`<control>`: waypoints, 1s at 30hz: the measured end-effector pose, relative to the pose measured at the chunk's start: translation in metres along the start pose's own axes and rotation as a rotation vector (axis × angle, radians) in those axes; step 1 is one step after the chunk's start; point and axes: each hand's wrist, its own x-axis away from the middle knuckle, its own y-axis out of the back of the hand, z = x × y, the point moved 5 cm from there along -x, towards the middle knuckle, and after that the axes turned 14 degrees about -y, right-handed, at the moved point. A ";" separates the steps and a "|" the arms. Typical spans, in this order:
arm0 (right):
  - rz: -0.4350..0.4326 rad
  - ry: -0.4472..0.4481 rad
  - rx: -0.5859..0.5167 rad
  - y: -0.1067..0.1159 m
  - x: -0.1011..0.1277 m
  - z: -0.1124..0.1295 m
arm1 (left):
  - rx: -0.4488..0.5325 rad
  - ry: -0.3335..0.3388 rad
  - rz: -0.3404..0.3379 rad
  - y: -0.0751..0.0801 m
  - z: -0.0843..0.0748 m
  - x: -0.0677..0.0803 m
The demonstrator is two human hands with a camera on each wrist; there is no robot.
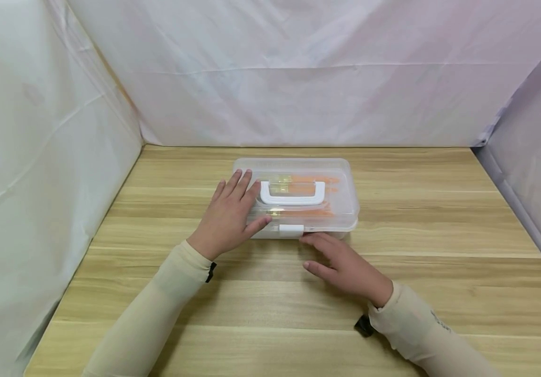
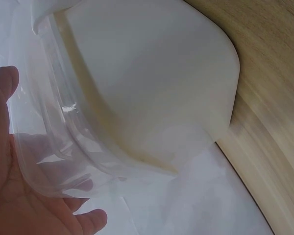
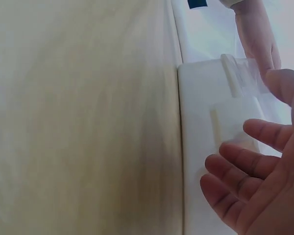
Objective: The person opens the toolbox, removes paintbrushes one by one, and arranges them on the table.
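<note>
- clear box (image 1: 319, 220) near the twelve o'clock edge of the tabletop (image 1: 430, 209), room stretching toward three and nine
- left grip (image 1: 231, 213): fingers wide against box's nine o'clock end
- right grip (image 1: 343, 262): fingers relaxed, by its five o'clock edge

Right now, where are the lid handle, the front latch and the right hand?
Lid handle (image 1: 293, 200): head view, on its white crossbar.
Front latch (image 1: 291, 230): head view, middle of its white face.
Right hand (image 1: 346, 264): head view, back of the hand.
</note>
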 end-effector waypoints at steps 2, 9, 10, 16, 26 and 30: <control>0.016 -0.034 -0.050 0.000 0.000 -0.001 | -0.001 -0.004 -0.009 0.000 0.000 0.000; 0.066 -0.106 -0.154 -0.004 -0.003 -0.007 | -0.001 -0.011 -0.017 0.000 0.001 0.000; 0.073 -0.113 -0.164 -0.005 -0.004 -0.009 | -0.001 -0.010 -0.016 0.000 0.001 0.000; 0.087 -0.182 -0.256 -0.009 -0.007 -0.014 | 0.000 -0.013 -0.012 -0.001 0.000 0.000; 0.120 -0.209 -0.538 -0.018 -0.009 -0.017 | 0.008 -0.010 -0.020 0.001 0.000 0.000; 0.140 -0.235 -0.666 -0.024 -0.010 -0.017 | 0.002 -0.010 -0.005 0.001 -0.001 0.000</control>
